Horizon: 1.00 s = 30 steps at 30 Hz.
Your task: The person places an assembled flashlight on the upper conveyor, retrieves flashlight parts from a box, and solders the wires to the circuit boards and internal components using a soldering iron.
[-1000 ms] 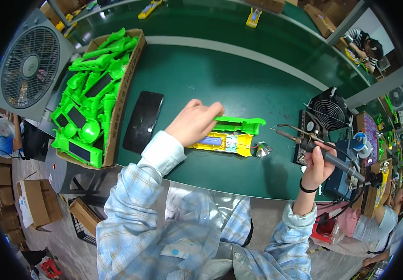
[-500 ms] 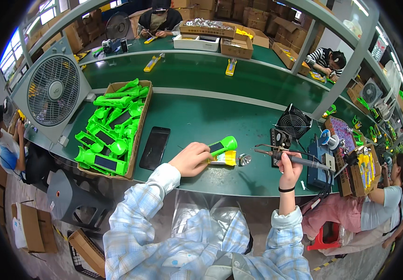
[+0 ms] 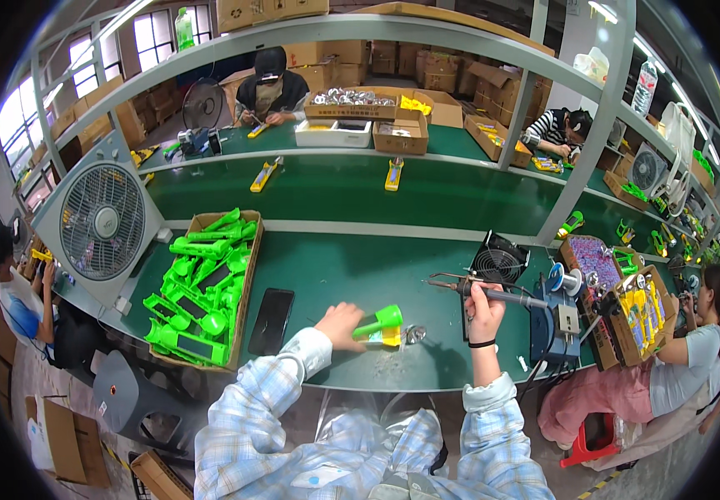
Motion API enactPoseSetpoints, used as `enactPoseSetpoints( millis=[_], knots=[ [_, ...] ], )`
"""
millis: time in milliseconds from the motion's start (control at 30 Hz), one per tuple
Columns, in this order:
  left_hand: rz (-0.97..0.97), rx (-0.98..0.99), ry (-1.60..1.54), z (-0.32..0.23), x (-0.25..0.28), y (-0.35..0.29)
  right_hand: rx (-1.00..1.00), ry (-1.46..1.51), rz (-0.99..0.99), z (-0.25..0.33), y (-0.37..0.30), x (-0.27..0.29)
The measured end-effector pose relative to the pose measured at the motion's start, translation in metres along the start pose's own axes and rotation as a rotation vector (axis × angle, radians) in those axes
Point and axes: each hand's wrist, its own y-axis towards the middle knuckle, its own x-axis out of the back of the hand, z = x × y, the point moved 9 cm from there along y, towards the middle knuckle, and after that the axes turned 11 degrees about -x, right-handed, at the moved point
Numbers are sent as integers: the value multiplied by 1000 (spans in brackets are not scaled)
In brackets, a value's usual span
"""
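My left hand (image 3: 342, 327) is closed on the end of a bright green plastic flashlight shell (image 3: 387, 318), low over the bench. Beside the shell's near edge is a yellow flashlight part (image 3: 391, 337), and a shiny silver reflector (image 3: 415, 334) sits at its right end. Whether my fingers also grip the yellow part is hidden. In my right hand (image 3: 485, 317) is a soldering iron (image 3: 506, 295), held roughly level, its tip pointing left, apart from the flashlight parts. Fine wire-like lines show near the iron's tip, too small to make out.
Left are a black phone (image 3: 272, 321), a carton (image 3: 249, 287) of green shells and a large grey fan (image 3: 103, 221). Right stand a small black fan (image 3: 497, 260), blue soldering station (image 3: 562, 325), solder spool (image 3: 566, 279) and carton of yellow parts (image 3: 645, 315). Other people work around.
The head view has tilted up, so the bench appears lower. My right hand has moved the soldering iron slightly farther from the bench's front edge. My left hand keeps its hold.
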Motion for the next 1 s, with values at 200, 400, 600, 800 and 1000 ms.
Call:
enactPoseSetpoints(
  millis=[200,400,600,800,1000],
  knots=[
    [3,-87,-169,4,2,5,-26,77,-177,-52,45,2],
    [-197,113,-215,66,72,46,175,-389,-267,-90,63,-18],
    [-270,45,-56,115,116,203,203,-619,-117,-93,67,-37],
    [-145,-54,-177,159,48,379,237,-538,113,-94,63,-54],
    [-31,108,8,168,-10,433,243,-531,110,-97,66,-47]
  ],
)
